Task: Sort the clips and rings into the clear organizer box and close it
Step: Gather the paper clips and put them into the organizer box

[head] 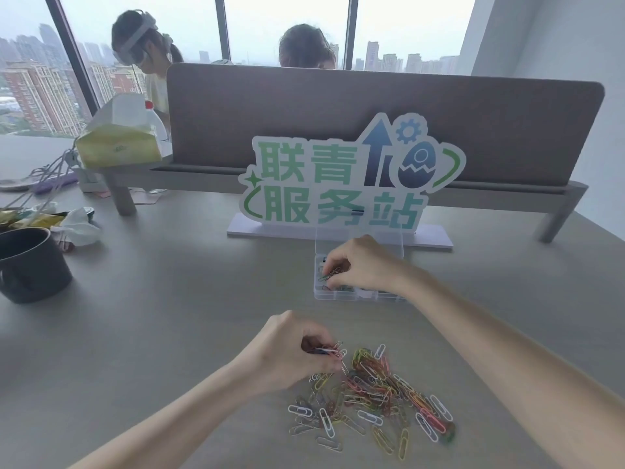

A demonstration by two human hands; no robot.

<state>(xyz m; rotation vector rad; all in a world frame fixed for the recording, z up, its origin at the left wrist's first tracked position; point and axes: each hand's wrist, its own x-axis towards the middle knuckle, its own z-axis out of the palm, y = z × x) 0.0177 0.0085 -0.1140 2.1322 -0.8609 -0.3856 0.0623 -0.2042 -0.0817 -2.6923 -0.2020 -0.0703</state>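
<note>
A pile of coloured paper clips (375,397) is spread on the table near its front edge. At the pile's upper left, my left hand (291,350) pinches a small bunch of clips (329,350) just above the table. Further back stands the clear organizer box (334,294), its lid (358,240) raised upright. My right hand (362,265) hovers over the box's left compartments with a few clips (329,274) pinched in its fingertips. Some clips lie inside the box, partly hidden by my hand.
A white sign with green characters (341,184) stands right behind the box, with a grey desk divider (338,106) beyond it. A dark mug (30,265), crumpled tissue (77,225) and wrappers sit at the left. Two people sit behind the divider.
</note>
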